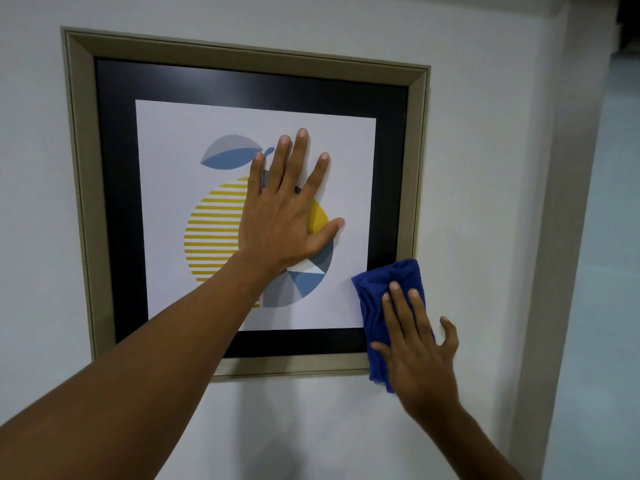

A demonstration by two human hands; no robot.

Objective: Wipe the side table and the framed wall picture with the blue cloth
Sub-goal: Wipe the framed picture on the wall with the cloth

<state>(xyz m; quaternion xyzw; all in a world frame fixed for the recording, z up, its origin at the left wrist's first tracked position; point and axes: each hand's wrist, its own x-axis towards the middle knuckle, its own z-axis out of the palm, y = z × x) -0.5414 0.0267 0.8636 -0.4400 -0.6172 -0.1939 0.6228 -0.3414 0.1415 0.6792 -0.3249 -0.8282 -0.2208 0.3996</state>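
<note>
Blue cloth (381, 299) on the picture's (242, 216) lower right corner.
Crumpled and folded, the cloth runs top to bottom; the right hand (420, 344) presses it flat, fingers spread, while the left hand (282, 220) lies open on the print.

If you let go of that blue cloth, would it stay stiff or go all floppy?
Probably floppy: the cloth is bunched and wrinkled under the right hand. It looks soft and light, so it would likely drop and crumple rather than keep its shape.
</note>
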